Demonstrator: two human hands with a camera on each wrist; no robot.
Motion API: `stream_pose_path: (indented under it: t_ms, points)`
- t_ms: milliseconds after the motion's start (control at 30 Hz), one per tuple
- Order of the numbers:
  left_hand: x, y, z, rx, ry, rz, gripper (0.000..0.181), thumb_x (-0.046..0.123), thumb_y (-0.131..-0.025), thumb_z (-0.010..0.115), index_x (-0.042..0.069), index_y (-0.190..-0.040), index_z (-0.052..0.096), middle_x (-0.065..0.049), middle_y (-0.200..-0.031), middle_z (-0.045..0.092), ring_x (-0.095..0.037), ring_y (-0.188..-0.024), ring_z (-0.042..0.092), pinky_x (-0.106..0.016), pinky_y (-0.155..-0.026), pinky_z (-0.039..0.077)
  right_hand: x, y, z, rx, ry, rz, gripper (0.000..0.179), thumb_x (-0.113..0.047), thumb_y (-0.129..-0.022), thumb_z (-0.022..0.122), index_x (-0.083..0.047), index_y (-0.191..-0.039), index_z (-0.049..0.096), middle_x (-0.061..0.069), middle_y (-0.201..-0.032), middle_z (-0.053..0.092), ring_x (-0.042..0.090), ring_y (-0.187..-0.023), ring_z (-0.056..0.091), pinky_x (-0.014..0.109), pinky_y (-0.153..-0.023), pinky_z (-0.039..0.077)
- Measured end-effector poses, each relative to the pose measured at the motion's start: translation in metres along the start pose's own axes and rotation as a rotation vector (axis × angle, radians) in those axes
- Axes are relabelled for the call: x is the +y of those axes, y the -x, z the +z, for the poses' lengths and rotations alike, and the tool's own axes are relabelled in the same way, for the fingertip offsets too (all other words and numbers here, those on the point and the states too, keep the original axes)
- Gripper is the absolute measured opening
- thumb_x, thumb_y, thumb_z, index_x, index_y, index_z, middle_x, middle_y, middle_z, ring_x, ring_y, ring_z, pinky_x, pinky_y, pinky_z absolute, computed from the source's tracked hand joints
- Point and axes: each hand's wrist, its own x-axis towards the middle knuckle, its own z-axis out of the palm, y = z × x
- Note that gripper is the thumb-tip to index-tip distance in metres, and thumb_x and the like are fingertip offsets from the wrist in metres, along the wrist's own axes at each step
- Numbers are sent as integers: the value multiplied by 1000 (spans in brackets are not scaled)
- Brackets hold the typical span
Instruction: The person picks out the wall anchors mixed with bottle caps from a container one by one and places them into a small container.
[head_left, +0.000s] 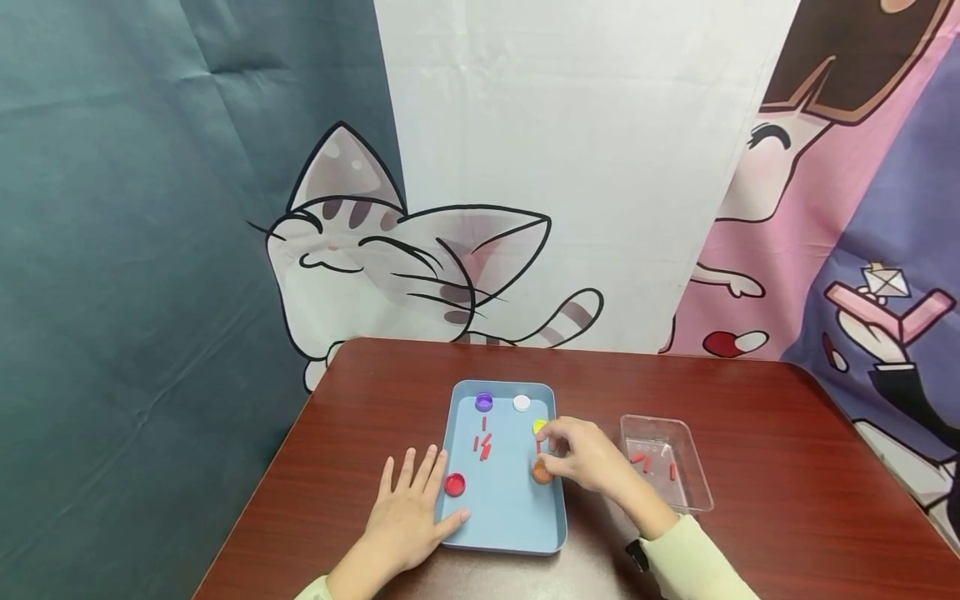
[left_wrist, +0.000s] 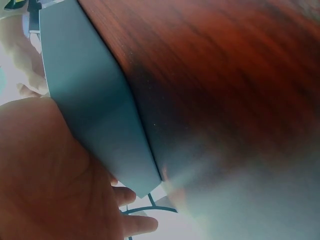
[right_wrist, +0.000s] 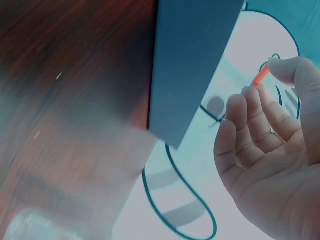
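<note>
- Two pale green sleeves (head_left: 697, 562) lie nearest, one on each forearm; one dark band (head_left: 637, 554) shows at the right wrist.
- One left hand (head_left: 402, 517), its fingers straight and spread, lies along the left side of the tray, thumb reaching over the rim; it grips nothing.
- One right hand (head_left: 588, 454) pinches one red stick (head_left: 538, 447) between thumb and forefinger, above the right side of the tray; the right wrist view shows that pinch plainly.
- One blue tray (head_left: 510, 521) sits on the table between the hands.
- Five small round pieces are in it, one of each colour: a brown piece (head_left: 542, 473) and a yellow piece (head_left: 539, 427) by the right fingers, a red piece (head_left: 454, 484) near the left thumb, a purple piece (head_left: 484, 402) and a white piece (head_left: 521, 403) toward the far end.
- At least four loose red sticks (head_left: 476, 443) lie left of the tray's middle; some overlap, so the exact count is unclear.
- One clear box (head_left: 663, 493) stands to the right, apart from the tray, with three more sticks (head_left: 672, 472) inside.
- One reddish-brown table (head_left: 300, 467) carries it all.
- Behind hangs a printed backdrop (head_left: 600, 125) with one cartoon cat (head_left: 360, 292).
</note>
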Motion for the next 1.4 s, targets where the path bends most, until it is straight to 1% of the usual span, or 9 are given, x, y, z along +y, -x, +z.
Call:
stream_pose_path:
  t_ms: [267,467,767,833,933,1000,1067,1233,1400]
  points:
    - [0,-1,1,-4,-5,0,92,73,-93,48,9,-158,34,-11,-164,32,-44,-150,25,-66,-119,12,16,23,-23,80,-40,43,18,-9,-80,81,-13,-95,72,-9,-77,57,8,-71,54,22,-63,48]
    - [0,0,0,0,-11,-1,92,73,-93,48,9,-158,34,-11,-164,33,-44,-150,26,-66,-119,13,23,40,-38,131,-21,87,20,-8,-80,82,-17,-94,72,-10,-77,57,8,-71,55,22,-63,48]
    - [0,1,0,0,-7,2,92,72,-93,48,9,-158,35,-11,-164,32,-44,-150,26,-66,-119,13,42,59,-58,212,-4,42,25,0,-77,82,-17,-93,72,-14,-78,57,1,-68,53,20,-59,47]
    - [0,1,0,-4,-6,1,92,72,-93,48,9,-158,34,-11,-164,32,-44,-150,26,-66,-119,13,46,62,-63,217,-13,62,24,-1,-78,82,-17,-94,73,-14,-78,58,1,-68,54,20,-59,47]
    - [0,1,0,-10,-3,-1,92,72,-93,48,9,-158,34,-11,-164,32,-44,-150,25,-66,-119,12,51,68,-71,195,-41,134,20,-5,-81,81,-16,-96,73,-12,-79,63,1,-70,57,20,-62,49]
    - [0,0,0,-13,2,-1,92,72,-93,48,9,-158,34,-11,-165,31,-44,-151,25,-66,-119,11,54,72,-76,185,-61,184,19,-7,-83,80,-15,-98,73,-10,-80,65,1,-70,59,21,-60,50]
    - [0,0,0,-12,3,0,92,72,-93,48,9,-158,34,-11,-165,31,-44,-151,25,-66,-119,11,58,75,-81,184,-63,204,18,-8,-84,80,-13,-99,73,-8,-80,66,1,-69,59,22,-59,50]
    - [1,1,0,-8,9,1,91,72,-93,49,9,-158,34,-12,-164,31,-44,-150,25,-66,-119,11,70,80,-90,208,-6,186,19,-6,-82,80,-12,-98,73,-11,-80,64,0,-68,58,18,-60,47]
    - [1,0,0,0,14,3,91,71,-93,50,9,-158,34,-12,-164,31,-44,-150,25,-66,-119,11,80,85,-97,201,22,200,18,-8,-83,79,-12,-99,73,-12,-80,63,-1,-69,58,17,-62,45]
